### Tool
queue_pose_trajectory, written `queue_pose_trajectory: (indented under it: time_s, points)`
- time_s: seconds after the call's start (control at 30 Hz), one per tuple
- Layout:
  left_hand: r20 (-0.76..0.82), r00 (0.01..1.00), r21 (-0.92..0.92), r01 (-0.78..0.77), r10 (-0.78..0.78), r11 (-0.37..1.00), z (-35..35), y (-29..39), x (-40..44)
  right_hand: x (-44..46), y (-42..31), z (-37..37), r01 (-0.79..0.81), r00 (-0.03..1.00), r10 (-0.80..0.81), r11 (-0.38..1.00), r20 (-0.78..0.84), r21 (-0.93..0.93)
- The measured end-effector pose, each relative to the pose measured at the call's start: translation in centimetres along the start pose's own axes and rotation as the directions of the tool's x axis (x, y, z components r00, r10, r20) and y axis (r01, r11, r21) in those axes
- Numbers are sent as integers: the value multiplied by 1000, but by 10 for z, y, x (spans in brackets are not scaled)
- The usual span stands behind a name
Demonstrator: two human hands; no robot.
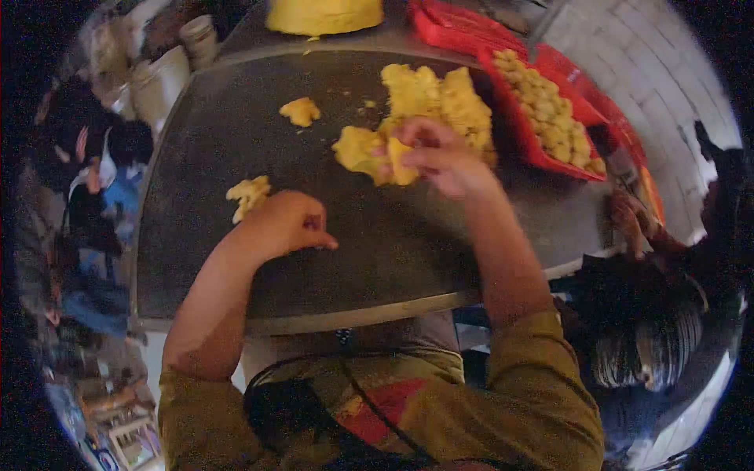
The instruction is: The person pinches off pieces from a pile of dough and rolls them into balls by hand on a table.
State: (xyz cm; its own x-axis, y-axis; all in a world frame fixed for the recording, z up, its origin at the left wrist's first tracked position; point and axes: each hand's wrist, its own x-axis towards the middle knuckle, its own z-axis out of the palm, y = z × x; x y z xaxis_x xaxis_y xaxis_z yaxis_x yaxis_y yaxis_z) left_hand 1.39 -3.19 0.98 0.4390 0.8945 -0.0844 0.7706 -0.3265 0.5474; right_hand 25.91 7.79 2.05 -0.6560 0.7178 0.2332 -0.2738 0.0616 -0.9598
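Observation:
On the dark tabletop lies a large, rough sheet of yellow dough (463,106). My right hand (440,153) pinches a yellow dough piece (403,161) at the sheet's near left edge, beside a flatter lobe of dough (357,151). My left hand (294,224) is over the left-centre of the table, its fingers curled and thumb pointing right; whether anything is inside is hidden. Just behind its wrist sits a small irregular dough piece (248,194). Farther back, another small dough piece (300,111) lies alone.
A red tray (542,153) of many small dough balls (550,110) stands on the right, with another red tray (463,30) behind. A big yellow dough block (324,14) is at the back. Another person's hand (632,220) shows at the right edge.

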Motion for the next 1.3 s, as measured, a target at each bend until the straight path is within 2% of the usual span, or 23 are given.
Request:
queue_pose_trajectory:
  time_s: [0.03, 0.07, 0.1, 0.13, 0.17, 0.23, 0.3, 0.37, 0.43, 0.53, 0.6, 0.67, 0.7, 0.83, 0.9, 0.93, 1.0, 1.03, 1.07, 1.1, 1.17, 1.23, 1.3]
  points:
    - [81, 991, -20, 104, -102, 994, -8, 12, 0, 2, -3, 10, 9, 1000, -10, 1000, -22, -19]
    - [83, 993, -14, 85, -84, 996, -7, 15, 3, 5, -8, 24, -74, 992, 95, 971, -85, 228]
    - [-57, 996, 2, 74, -74, 997, -4, 17, 4, 7, -12, 33, -132, 972, 207, 872, -111, 471]
    - [-197, 978, 18, 71, -66, 997, -2, 18, 6, 9, -13, 35, -122, 973, 198, 873, -114, 472]
    - [-196, 978, 27, 74, -67, 997, 3, 18, 12, 11, -13, 38, -167, 934, 287, 877, -212, 451]
    - [-667, 739, 249, 98, 97, 964, 14, 24, 19, 12, -9, 46, -223, 881, 375, 867, -288, 446]
    - [-605, 794, 393, 235, 58, 889, 17, 37, 19, 7, -1, 38, -214, 955, 254, 947, -153, 239]
    - [-647, 735, 462, 168, 202, 871, 35, 35, 25, 5, -2, 34, -245, 951, 284, 933, -122, 263]
    - [-665, 724, 487, 231, 186, 843, 39, 30, 31, 4, -2, 25, -266, 947, 304, 923, -102, 277]
    - [-694, 709, 487, 340, 121, 804, 35, 21, 31, 6, 2, 23, -327, 943, 323, 856, 80, 399]
    - [-717, 695, 461, 415, 53, 784, 31, 24, 27, 9, 4, 29, -195, 948, 264, 923, -177, 331]
    - [-541, 823, 610, 245, 171, 753, 34, 39, 22, 7, -14, 48, -177, 943, 254, 931, -217, 318]
    - [-529, 793, 639, 137, 303, 757, 36, 41, 22, 6, -21, 56, -163, 926, 253, 937, -281, 308]
    - [-583, 784, 610, 249, 213, 752, 33, 29, 33, 3, -4, 36, -84, 930, 170, 962, -326, 260]
    - [-695, 700, 482, 287, 162, 828, 31, 21, 28, 4, 1, 19, -180, 964, 227, 940, -137, 289]
    - [-697, 697, 488, 291, 166, 823, 32, 25, 26, 6, 0, 23, -173, 967, 219, 941, -131, 291]
    - [-533, 781, 608, 85, 327, 789, 37, 39, 19, 5, -3, 39, -64, 945, 97, 991, -312, 115]
    - [-515, 740, 669, 30, 433, 743, 40, 38, 25, 3, -3, 43, -65, 946, 101, 990, -309, 123]
    - [-515, 742, 671, 37, 429, 741, 41, 38, 30, 2, -3, 48, -134, 915, 135, 991, -380, 31]
    - [-585, 735, 613, 123, 343, 780, 40, 37, 34, 3, -4, 54, -204, 882, 157, 977, -445, -59]
    - [-666, 703, 565, 257, 250, 784, 37, 31, 40, -3, -1, 53, -300, 905, 283, 954, -317, -6]
    - [-765, 639, 333, 295, 74, 895, 36, 20, 40, -7, 18, 54, -262, 942, 224, 956, -251, -130]
    - [-808, 582, 171, 87, 90, 981, 19, 12, 31, -12, 14, 73, -173, 985, 154, 886, -79, -431]
